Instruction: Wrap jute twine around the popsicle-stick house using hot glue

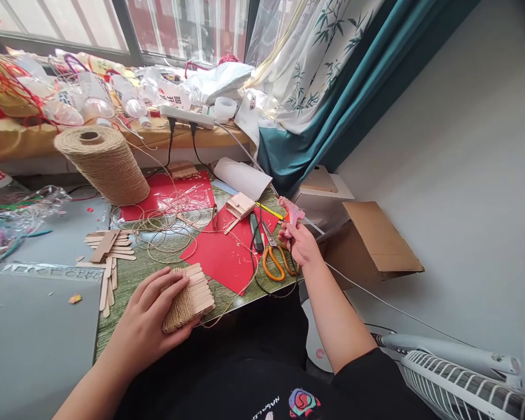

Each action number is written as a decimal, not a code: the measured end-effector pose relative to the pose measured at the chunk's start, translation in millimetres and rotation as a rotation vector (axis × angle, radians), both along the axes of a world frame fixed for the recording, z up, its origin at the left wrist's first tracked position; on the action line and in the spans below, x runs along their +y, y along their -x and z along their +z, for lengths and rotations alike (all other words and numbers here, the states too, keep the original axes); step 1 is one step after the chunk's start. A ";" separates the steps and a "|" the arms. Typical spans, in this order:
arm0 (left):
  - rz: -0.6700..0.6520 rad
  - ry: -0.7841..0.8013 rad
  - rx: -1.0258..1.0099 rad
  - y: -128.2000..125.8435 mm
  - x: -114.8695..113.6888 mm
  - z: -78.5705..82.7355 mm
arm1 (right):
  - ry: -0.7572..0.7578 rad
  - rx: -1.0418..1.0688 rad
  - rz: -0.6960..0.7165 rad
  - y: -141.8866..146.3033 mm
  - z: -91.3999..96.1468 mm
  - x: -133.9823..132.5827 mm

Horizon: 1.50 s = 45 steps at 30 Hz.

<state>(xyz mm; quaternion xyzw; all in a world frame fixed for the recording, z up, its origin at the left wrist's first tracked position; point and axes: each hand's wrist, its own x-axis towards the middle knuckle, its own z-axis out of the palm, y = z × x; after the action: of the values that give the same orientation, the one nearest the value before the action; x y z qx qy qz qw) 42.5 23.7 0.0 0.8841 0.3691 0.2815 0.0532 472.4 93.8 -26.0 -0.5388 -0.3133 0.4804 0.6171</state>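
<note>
My left hand (146, 318) grips a small panel of wooden craft sticks partly wrapped in jute twine (188, 297) at the near edge of the table. Its fingers curl over the twine-covered side. My right hand (301, 242) is closed round the handle of a pink glue gun (291, 211) at the table's right edge, beside orange-handled scissors (275, 258). The gun's cord trails off to the right.
A large spool of jute twine (105, 163) stands at the back left, with loose twine coils (166, 230) on red paper (227, 254). Loose craft sticks (109, 248) lie left. A small stick model (240, 205), power strip (187, 116), cardboard box (371, 239) and white fan (459, 382) surround.
</note>
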 end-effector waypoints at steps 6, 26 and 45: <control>-0.009 -0.002 0.017 -1.7 0.4 1.8 | -0.059 0.166 0.117 15.5 19.0 -12.8; 0.007 0.002 0.050 -2.5 -1.4 3.4 | -0.151 0.129 0.277 45.6 40.2 -34.4; -0.004 0.012 0.103 1.2 -9.1 10.2 | -0.025 -0.215 0.702 106.7 70.0 -60.2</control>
<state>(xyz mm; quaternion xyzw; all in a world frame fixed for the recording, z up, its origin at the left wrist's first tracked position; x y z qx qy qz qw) 41.3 14.6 10.2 0.8979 0.3713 0.2332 0.0400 365.7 33.6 44.0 -0.4381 -0.5482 0.5996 0.3848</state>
